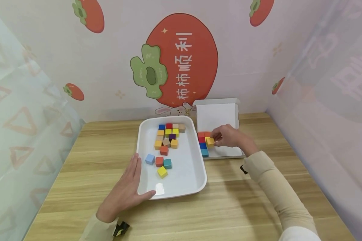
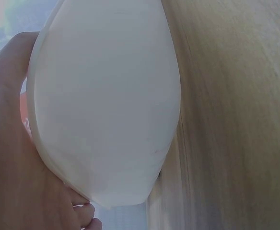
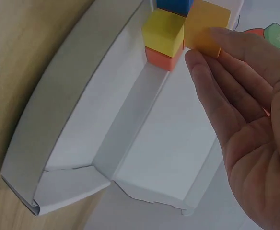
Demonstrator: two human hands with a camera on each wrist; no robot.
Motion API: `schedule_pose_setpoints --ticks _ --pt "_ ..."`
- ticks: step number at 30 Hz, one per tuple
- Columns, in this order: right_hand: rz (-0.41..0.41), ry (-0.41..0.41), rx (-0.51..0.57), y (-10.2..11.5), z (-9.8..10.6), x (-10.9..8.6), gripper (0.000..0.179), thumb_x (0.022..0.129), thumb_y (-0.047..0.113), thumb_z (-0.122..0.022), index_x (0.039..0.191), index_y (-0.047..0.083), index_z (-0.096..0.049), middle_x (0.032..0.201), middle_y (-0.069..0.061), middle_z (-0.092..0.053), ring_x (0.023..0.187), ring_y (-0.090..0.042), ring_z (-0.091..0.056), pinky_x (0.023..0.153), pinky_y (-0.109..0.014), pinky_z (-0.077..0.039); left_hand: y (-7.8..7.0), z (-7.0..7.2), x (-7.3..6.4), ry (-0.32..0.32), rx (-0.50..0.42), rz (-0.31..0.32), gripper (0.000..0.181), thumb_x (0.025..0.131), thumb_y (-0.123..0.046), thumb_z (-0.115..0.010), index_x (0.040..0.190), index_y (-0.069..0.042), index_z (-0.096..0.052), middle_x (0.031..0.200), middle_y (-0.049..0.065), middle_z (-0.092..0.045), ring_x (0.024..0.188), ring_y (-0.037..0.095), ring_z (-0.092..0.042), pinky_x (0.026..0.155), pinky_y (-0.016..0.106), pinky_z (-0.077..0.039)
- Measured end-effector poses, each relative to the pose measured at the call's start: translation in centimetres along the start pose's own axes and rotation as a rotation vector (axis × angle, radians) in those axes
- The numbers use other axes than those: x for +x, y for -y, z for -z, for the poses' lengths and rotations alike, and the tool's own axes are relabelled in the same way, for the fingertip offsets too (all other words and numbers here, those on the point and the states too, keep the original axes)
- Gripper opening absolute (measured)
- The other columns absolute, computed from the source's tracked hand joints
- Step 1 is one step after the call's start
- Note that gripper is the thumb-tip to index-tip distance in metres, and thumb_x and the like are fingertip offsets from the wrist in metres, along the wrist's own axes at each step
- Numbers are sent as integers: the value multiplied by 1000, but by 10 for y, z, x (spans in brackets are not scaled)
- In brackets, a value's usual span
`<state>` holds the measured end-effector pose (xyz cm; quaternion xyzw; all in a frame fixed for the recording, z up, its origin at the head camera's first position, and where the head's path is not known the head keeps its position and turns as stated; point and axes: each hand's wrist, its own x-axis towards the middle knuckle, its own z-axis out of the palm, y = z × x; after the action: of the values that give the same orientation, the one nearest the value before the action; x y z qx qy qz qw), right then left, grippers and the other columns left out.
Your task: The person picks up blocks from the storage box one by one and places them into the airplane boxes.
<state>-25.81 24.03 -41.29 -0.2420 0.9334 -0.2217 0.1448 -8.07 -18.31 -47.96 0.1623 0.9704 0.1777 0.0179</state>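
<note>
My right hand (image 1: pixel 227 135) pinches a yellow-orange cube (image 3: pixel 207 28) between thumb and fingertips, over the open white cardboard box (image 1: pixel 226 152). Along the box's left side sit several cubes, among them a teal cube (image 1: pixel 204 153) and blue and red ones. The right wrist view shows a yellow cube (image 3: pixel 163 32) close beside the held one. With fingers straight, my left hand (image 1: pixel 126 187) rests against the near left corner of the white tray (image 1: pixel 184 187), its thumb at the near rim. Several coloured cubes lie inside, including a light blue cube (image 1: pixel 150 159).
The box's lid (image 1: pixel 217 117) stands raised at the back, near the wall covering (image 1: pixel 114 60) with its persimmon print. Tray and box stand side by side on the wooden table (image 1: pixel 102 150). White hangings rise at both sides.
</note>
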Motion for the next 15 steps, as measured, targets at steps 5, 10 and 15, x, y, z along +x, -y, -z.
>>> schedule_pose_setpoints --ticks 5,10,15 --pt "12 -8 1 -5 -9 1 25 91 8 -82 116 6 -77 107 -6 -76 92 -18 -68 89 -35 -64 0 0 0 -3 0 -2 125 86 -72 -68 168 1 -7 179 18 3 165 40 -7 128 62 -28" --pt "12 -31 2 -9 -18 1 25 90 7 -83 114 5 -78 105 -8 -78 90 -18 -69 89 -36 -65 0 0 0 -6 3 -4 125 86 -71 -69 168 1 -8 179 18 3 165 40 -7 128 61 -28" --pt "1 -68 8 -15 -26 1 25 88 9 -85 111 6 -78 104 -8 -78 88 -17 -69 89 -36 -65 0 0 0 -5 1 -3 125 86 -71 -69 168 1 -8 179 18 3 165 40 -7 128 61 -28"
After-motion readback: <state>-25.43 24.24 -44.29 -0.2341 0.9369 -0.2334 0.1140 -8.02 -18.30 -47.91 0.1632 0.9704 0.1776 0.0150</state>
